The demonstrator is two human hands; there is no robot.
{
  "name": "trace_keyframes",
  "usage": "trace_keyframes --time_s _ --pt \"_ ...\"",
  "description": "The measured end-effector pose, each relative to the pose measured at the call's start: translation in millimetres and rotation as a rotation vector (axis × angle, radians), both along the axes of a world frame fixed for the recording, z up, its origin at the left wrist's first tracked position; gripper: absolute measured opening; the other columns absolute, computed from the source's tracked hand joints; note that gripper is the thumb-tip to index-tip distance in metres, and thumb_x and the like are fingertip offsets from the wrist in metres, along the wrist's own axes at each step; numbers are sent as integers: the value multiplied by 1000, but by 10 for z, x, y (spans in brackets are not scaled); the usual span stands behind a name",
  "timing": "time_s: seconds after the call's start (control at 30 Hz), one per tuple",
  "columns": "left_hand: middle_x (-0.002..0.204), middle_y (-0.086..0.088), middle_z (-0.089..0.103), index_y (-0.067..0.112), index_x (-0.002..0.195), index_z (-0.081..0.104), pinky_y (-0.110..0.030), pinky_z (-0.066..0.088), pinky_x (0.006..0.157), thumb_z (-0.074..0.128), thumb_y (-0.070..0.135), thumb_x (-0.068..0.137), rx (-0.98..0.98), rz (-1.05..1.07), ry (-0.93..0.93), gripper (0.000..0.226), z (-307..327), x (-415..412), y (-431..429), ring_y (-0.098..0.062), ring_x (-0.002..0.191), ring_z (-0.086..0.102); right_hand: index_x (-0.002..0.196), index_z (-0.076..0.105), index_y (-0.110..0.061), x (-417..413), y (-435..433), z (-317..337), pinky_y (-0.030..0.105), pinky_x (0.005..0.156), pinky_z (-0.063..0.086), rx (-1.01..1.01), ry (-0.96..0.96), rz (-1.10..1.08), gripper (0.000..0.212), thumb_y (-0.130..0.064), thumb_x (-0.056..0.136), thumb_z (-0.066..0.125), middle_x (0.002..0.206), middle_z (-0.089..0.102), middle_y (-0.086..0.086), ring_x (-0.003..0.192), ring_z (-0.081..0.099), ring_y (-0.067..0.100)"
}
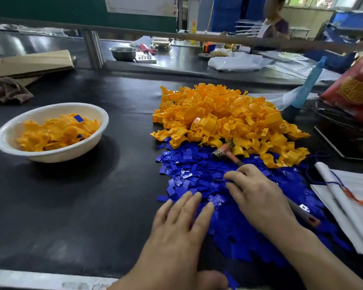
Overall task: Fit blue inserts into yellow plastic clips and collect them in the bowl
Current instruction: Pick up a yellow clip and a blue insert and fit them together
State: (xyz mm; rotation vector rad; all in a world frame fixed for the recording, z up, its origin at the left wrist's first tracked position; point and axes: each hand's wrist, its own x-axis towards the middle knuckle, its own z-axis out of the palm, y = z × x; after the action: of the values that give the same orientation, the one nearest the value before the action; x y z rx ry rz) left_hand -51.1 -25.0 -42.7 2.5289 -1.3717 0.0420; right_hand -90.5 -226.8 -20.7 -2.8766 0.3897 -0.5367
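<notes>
Left hand (176, 222) flat on inserts (197, 172)

A black mat (71, 195) is spread over the near bench (29, 278), whose pale edge is seen at the bottom. At far left, cardboard (29, 61) and a brown cloth (6, 88) are laid. Behind an aluminium post (94, 49) a metal bench (176, 61) is seen, on which a steel bowl (123, 52) and plastic bags (237, 61) are set. Beyond, a white board (140, 5) is hung on a green wall (50, 7). Daylight is let in through windows (314, 1) at upper right.
</notes>
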Motion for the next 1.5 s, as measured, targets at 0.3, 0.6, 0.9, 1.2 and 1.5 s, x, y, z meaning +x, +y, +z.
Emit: trace_keyframes --time_s 0.3,0.6,0.9,1.2,1.5 --pt "161 1 -15 27 151 -9 -43 -13 117 29 82 77 73 50 -56 100 -41 213 -463 -16 145 -22 95 68 -30 -170 -52 -47 10 65 44 155 -165 -27 12 -29 89 59 83 67 -16 73 57 -3" --pt "161 9 -4 30 152 -1 -34 -7 117 22 80 78 -1 202 22 92 29 390 -418 -10 146 -12 92 64 -27 -23 -197 93 31 65 51 133 -92 -14 8 -30 92 57 80 61 -13 71 57 6" --pt "157 21 2 39 149 12 -27 4 116 19 82 75 -84 216 89 86 73 402 -328 0 145 -6 119 57 -27 813 -275 360 32 88 45 -69 -30 69 34 -43 88 56 119 55 -2 107 47 17" --pt "91 16 74 43 80 74 -26 59 61 47 50 81 -292 31 -31 28 4 236 -126 -12 90 72 145 13 -38 1869 -512 260 61 108 22 -120 296 -101 95 -64 71 66 157 7 11 141 15 41" --pt "96 13 73 46 90 64 -36 60 63 63 49 65 -373 42 -117 25 55 258 17 -16 96 70 123 52 -28 1381 -392 202 40 76 48 -350 43 162 39 -22 85 59 125 51 5 99 53 26"
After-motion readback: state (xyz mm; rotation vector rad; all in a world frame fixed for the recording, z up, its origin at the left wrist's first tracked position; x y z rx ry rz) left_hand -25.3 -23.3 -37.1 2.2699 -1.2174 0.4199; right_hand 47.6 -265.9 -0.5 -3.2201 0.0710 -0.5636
